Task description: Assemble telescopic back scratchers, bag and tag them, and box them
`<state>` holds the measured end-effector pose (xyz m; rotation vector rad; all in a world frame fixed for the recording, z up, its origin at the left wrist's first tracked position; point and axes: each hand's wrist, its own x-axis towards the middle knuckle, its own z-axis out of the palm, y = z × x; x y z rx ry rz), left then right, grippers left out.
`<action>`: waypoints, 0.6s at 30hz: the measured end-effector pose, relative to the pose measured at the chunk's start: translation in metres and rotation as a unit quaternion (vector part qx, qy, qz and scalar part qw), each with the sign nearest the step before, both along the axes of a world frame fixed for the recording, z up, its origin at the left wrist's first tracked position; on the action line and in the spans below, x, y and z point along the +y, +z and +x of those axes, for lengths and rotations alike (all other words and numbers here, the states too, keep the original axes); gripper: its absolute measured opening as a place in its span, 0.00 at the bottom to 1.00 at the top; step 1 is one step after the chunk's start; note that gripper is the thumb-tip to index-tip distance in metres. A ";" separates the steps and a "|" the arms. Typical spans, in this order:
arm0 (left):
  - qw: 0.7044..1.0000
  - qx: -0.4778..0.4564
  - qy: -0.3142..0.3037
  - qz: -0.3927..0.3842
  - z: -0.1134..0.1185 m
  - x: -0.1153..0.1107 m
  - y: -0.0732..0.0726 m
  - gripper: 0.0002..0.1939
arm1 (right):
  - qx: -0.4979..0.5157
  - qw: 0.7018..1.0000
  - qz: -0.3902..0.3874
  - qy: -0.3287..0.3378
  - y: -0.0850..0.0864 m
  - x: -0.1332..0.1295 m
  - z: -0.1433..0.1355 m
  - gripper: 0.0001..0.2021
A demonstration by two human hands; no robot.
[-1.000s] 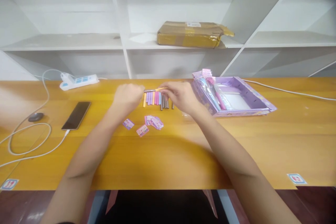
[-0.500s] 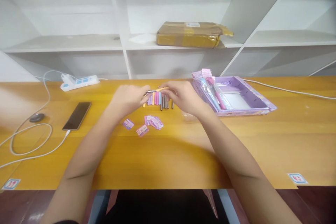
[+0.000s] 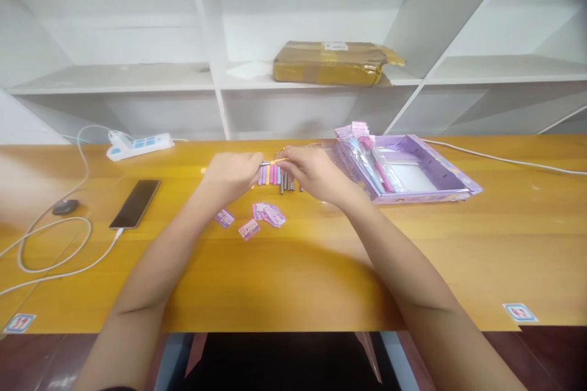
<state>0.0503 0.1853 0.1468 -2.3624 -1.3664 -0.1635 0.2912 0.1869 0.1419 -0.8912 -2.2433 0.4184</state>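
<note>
Near the back of the table, my left hand point(image 3: 235, 172) pinches a thin dark metallic piece. Facing it, my right hand point(image 3: 309, 170) grips a slim yellow-orange stick point(image 3: 277, 160), and the two pieces meet or nearly meet between my fingertips. Under the hands lies a row of coloured sticks point(image 3: 269, 175) in purple, orange, pink and blue, partly covered. Several dark metallic tubes point(image 3: 287, 182) lie just right of that row. Closer to me are small pink and purple cards point(image 3: 270, 214), some overlapping, with a single card point(image 3: 249, 229) beside them.
A purple tray point(image 3: 426, 197) with wrapped items point(image 3: 373, 165) stands at the right. On the left are a phone point(image 3: 134, 204) on a cable, a black mouse-like object point(image 3: 65, 207) and a power strip point(image 3: 140, 146). A taped cardboard box point(image 3: 332, 63) sits on the shelf.
My hands have come slightly closer together, and the yellow-orange stick shows less between them. The right fingers have shifted a little left and down.
</note>
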 end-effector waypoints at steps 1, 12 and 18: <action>1.000 0.005 0.001 -0.001 0.000 0.001 -0.001 0.11 | -0.001 1.000 0.001 0.001 0.000 0.000 0.000 0.15; 0.995 0.035 0.092 -0.031 -0.016 0.015 0.012 0.15 | 0.000 0.999 0.051 -0.018 0.002 0.012 0.018 0.14; 0.985 0.036 0.168 0.031 -0.069 0.033 0.027 0.16 | 0.040 0.993 0.044 -0.101 0.013 0.035 0.072 0.11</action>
